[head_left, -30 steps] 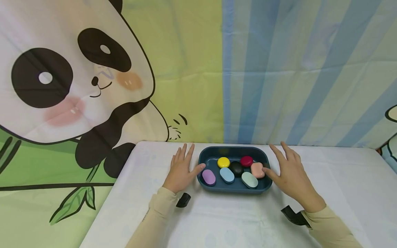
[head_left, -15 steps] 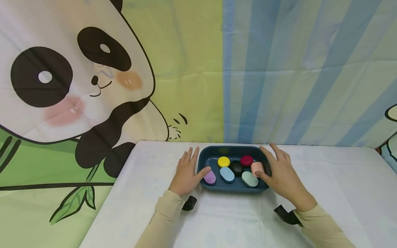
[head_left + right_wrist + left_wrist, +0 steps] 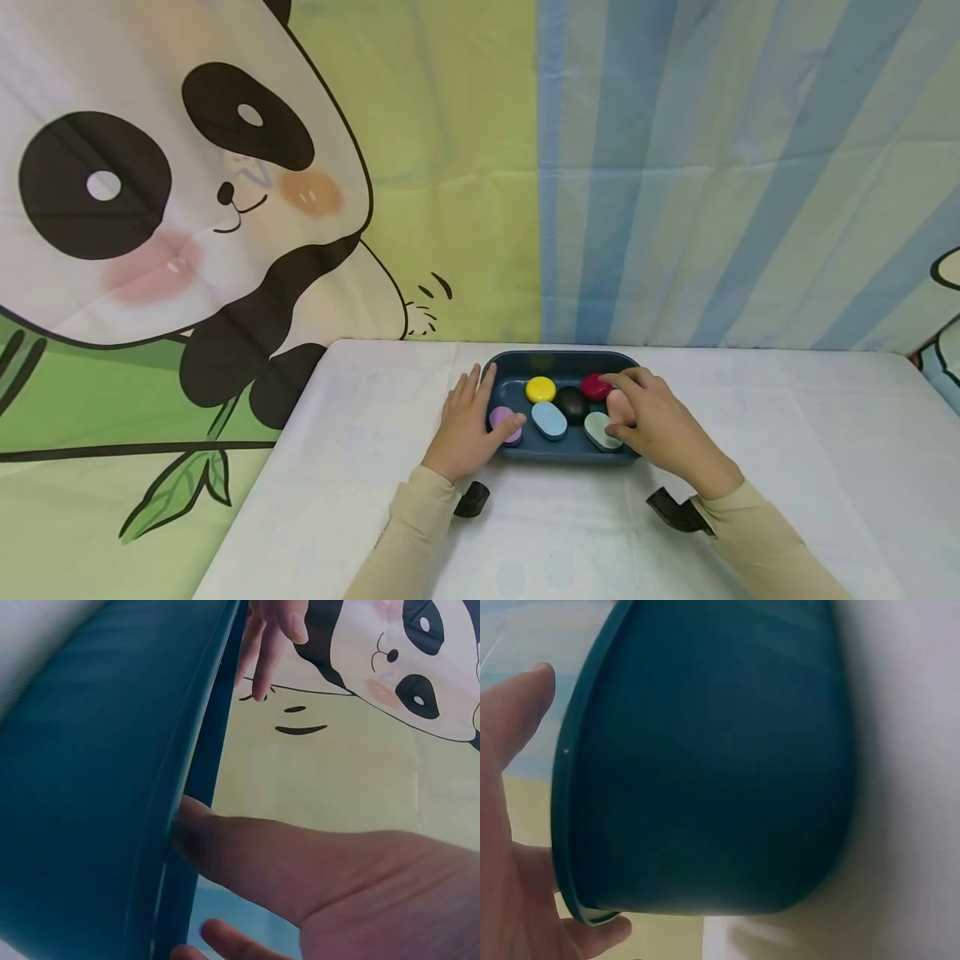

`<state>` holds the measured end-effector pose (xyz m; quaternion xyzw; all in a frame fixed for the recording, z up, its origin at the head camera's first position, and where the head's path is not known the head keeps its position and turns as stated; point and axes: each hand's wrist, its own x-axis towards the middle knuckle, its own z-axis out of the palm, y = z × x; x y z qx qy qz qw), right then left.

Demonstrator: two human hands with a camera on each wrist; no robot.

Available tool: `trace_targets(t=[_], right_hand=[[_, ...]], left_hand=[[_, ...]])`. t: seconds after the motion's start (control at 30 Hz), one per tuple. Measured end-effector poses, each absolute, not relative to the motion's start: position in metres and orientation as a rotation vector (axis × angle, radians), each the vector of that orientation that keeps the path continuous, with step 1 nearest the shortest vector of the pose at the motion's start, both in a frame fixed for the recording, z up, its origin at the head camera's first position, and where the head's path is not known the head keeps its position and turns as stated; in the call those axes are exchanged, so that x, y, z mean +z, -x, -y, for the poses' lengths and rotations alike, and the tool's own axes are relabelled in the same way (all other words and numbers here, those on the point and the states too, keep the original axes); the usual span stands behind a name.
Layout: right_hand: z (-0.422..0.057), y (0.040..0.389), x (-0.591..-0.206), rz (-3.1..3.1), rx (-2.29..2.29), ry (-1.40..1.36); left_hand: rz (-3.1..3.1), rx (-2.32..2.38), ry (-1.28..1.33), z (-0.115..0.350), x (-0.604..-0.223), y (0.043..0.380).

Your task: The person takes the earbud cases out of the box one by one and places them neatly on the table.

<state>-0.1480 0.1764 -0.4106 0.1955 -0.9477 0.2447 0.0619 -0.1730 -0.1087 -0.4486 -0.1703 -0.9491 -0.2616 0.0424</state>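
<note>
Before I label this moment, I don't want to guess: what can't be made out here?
Pink piece, head view: partly covered by the right hand; whether it is gripped is unclear.
Purple piece, head view: partly covered by the left hand.
Floor of the tray, both wrist views: hidden by its near wall.
Left sleeve, right sleeve, head view: cut off by the bottom edge.

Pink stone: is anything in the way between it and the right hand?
Nothing I can see: the right hand covers part of the pink stone. The red stone and green stone lie beside it.
</note>
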Motion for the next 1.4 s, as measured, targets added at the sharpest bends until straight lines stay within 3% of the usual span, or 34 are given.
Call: trace_targets(t=[0.7,1.4], right_hand=[[-0.166,0.167,-0.409,3.134,0.484,-0.812],[-0.165,0.171,-0.421,3.137,0.569,-0.767]], left_hand=[[2.921,-0.771,0.531,0.104,-0.46,0.171],[2.946,-0.803,0.464,0.104,-0.466,0.172]])
